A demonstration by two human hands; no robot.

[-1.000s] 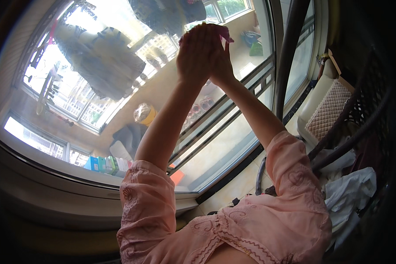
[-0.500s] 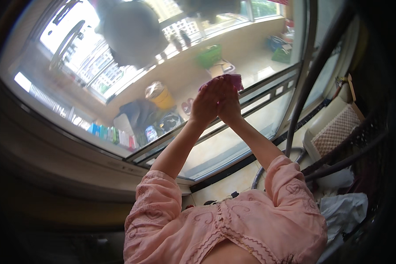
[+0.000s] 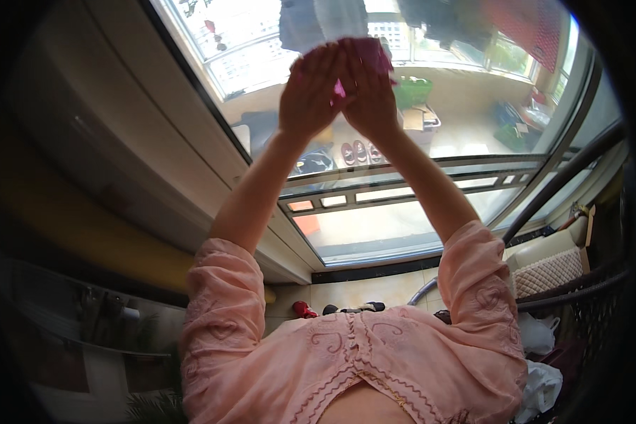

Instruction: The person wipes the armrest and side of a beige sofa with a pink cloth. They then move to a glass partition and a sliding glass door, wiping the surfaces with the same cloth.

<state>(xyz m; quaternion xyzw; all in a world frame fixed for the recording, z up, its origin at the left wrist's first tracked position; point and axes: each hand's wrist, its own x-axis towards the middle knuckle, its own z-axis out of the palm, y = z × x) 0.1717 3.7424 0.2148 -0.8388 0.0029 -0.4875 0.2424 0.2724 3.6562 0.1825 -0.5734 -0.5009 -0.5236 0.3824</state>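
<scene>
My left hand [image 3: 308, 93] and my right hand [image 3: 369, 95] are raised side by side at the glass door [image 3: 466, 131], thumbs close together. Both hold a magenta cloth [image 3: 364, 49] against the pane, their fingers long and pointing up over it. The cloth's edges show above the fingertips and in the gap between the hands. Palms and the cloth's underside are hidden.
A metal crossbar [image 3: 417, 169] spans the door below my hands. Through the glass are hanging clothes [image 3: 325, 21], a green basket [image 3: 412, 92] and several shoes [image 3: 360, 152]. A cushioned chair [image 3: 548, 272] and a dark curved bar [image 3: 562, 184] stand at right.
Both hands have moved higher on the glass with the cloth. The view has turned, so the door stands straighter and the left door frame is nearer the middle.
</scene>
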